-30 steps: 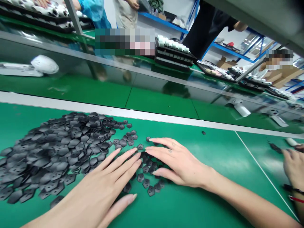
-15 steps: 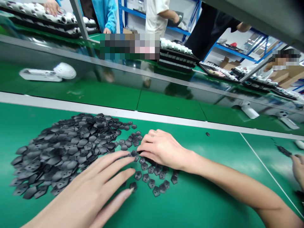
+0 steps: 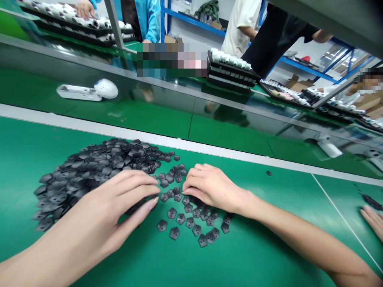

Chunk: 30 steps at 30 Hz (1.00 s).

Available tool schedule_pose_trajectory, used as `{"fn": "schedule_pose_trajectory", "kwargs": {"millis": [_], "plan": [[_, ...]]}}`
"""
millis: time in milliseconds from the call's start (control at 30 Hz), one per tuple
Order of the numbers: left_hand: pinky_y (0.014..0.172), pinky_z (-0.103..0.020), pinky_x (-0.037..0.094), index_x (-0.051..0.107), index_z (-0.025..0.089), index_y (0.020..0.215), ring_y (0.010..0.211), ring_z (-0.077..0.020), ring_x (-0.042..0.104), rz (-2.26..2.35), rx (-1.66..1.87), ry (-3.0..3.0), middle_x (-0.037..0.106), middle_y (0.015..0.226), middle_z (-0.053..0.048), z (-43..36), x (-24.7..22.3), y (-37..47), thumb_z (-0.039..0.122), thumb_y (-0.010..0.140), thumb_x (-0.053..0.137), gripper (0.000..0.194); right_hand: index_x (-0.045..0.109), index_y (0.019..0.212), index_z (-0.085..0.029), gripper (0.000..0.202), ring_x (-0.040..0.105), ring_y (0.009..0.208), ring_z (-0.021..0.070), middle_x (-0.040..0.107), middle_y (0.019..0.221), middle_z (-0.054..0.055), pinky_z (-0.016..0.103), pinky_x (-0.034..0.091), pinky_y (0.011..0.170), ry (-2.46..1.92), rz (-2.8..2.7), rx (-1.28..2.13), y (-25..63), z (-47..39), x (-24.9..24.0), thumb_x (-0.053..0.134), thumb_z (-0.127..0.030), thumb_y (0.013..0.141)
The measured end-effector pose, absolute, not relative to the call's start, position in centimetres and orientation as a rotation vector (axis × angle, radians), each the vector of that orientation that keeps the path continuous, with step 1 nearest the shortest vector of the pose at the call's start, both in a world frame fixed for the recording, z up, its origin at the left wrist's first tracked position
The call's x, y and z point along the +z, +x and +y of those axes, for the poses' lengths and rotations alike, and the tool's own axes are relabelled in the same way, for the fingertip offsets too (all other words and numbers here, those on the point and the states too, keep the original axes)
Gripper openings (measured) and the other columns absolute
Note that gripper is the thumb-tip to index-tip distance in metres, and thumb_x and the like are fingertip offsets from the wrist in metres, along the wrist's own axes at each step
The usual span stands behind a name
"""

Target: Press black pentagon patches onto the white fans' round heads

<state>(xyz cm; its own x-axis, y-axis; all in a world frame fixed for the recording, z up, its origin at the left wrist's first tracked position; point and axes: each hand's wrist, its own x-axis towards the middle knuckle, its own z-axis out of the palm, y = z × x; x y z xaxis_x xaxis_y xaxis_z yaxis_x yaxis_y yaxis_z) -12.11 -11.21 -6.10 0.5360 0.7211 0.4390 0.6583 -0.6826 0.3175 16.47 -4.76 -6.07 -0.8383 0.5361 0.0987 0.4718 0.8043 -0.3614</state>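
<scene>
A large heap of dark pentagonal pieces [image 3: 86,167] lies on the green table [image 3: 125,263]. My left hand [image 3: 119,203] is over the heap's right side, fingers curved and bent toward the thumb; dark pieces show in the gap between thumb and fingers, some perhaps in its grasp. To its right, my right hand [image 3: 212,187] rests on the table with curled fingers, fingertips down by scattered pieces. What lies under its palm is mostly hidden. Loose pentagons [image 3: 190,222] with small holes are spread between and below the hands, mostly lying flat.
Beyond the pale table edge [image 3: 143,136], a white device [image 3: 86,91] lies on a lower green surface. Stacked black trays of white parts [image 3: 230,71] stand behind. Another person's hand [image 3: 372,221] is at the far right near a small dark pile [image 3: 372,202]. People stand in back.
My left hand has drawn back left and its spread fingers have curved in over the heap's edge. More loose pentagons show between the hands. The whole view has shifted slightly.
</scene>
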Motion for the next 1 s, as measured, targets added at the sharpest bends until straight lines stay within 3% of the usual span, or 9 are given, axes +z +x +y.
{"fn": "schedule_pose_trajectory", "kwargs": {"millis": [167,267,333,400,533,633,800,1000], "plan": [[0.089,-0.035,0.053,0.073,0.025,0.110,0.103,-0.0235,0.067,1.249,0.775,2.602,0.076,0.109,-0.002,-9.2,-6.3,-11.9,0.037,0.109,0.054,0.023,0.073,0.097,-0.018,0.015,0.069,0.090,0.0177,0.078,0.097,0.004,0.030,0.052,0.085,-0.756,-2.490,0.653,18.4,-3.5,-4.4,0.066,-0.027,0.107],[0.086,-0.040,0.053,0.074,0.022,0.109,0.104,-0.0276,0.066,1.271,0.637,2.614,0.076,0.108,-0.005,-8.3,-6.8,-11.3,0.033,0.108,0.055,0.022,0.073,0.099,-0.019,0.015,0.071,0.089,0.0215,0.079,0.096,0.006,0.035,0.054,0.084,-1.010,-2.426,0.333,20.6,-1.5,-3.7,0.062,-0.025,0.108],[0.086,-0.042,0.054,0.075,0.021,0.110,0.106,-0.0303,0.065,1.322,0.493,2.596,0.076,0.109,-0.006,-7.9,-6.7,-10.6,0.029,0.104,0.062,0.017,0.073,0.110,-0.017,0.013,0.071,0.095,0.0292,0.079,0.102,0.012,0.042,0.055,0.083,-1.305,-2.391,0.013,21.4,-0.4,-3.6,0.063,-0.024,0.106],[0.086,-0.043,0.054,0.077,0.020,0.109,0.107,-0.0322,0.065,1.394,0.293,2.558,0.076,0.109,-0.008,-7.5,-6.2,-9.7,0.026,0.099,0.069,0.013,0.069,0.126,-0.014,0.025,0.070,0.103,0.0351,0.078,0.115,0.018,0.048,0.056,0.085,-1.434,-2.405,-0.147,21.0,-0.1,-3.6,0.065,-0.025,0.104],[0.086,-0.045,0.052,0.077,0.018,0.101,0.107,-0.0330,0.064,1.496,-0.020,2.458,0.074,0.103,-0.008,-6.9,-4.6,-8.1,0.021,0.097,0.073,0.007,0.069,0.131,-0.018,0.029,0.067,0.113,0.0293,0.074,0.125,0.012,0.046,0.055,0.099,-0.987,-2.680,0.233,17.3,-1.7,-3.8,0.068,-0.032,0.105],[0.085,-0.042,0.050,0.075,0.018,0.094,0.107,-0.0319,0.063,1.526,-0.060,2.388,0.073,0.098,-0.007,-6.6,-3.9,-7.8,0.020,0.097,0.074,0.004,0.073,0.125,-0.017,0.026,0.063,0.113,0.0288,0.073,0.121,0.011,0.044,0.054,0.097,-0.831,-2.797,0.372,14.2,-2.4,-4.0,0.072,-0.031,0.102],[0.079,-0.037,0.045,0.070,0.020,0.088,0.100,-0.0281,0.062,1.525,0.039,2.323,0.072,0.091,-0.003,-6.7,-4.4,-8.7,0.018,0.093,0.078,0.009,0.075,0.120,-0.017,0.027,0.061,0.111,0.0282,0.072,0.120,0.011,0.044,0.049,0.100,-0.764,-2.860,0.538,12.5,-0.7,-4.8,0.077,-0.032,0.099],[0.072,-0.033,0.042,0.069,0.023,0.080,0.088,-0.0249,0.061,1.516,0.335,2.292,0.070,0.085,-0.001,-7.0,-5.1,-10.6,0.022,0.089,0.075,0.011,0.072,0.102,-0.018,0.019,0.065,0.103,0.0236,0.075,0.105,0.006,0.038,0.045,0.099,-0.691,-2.813,0.769,12.3,1.1,-5.5,0.084,-0.030,0.094]]}}
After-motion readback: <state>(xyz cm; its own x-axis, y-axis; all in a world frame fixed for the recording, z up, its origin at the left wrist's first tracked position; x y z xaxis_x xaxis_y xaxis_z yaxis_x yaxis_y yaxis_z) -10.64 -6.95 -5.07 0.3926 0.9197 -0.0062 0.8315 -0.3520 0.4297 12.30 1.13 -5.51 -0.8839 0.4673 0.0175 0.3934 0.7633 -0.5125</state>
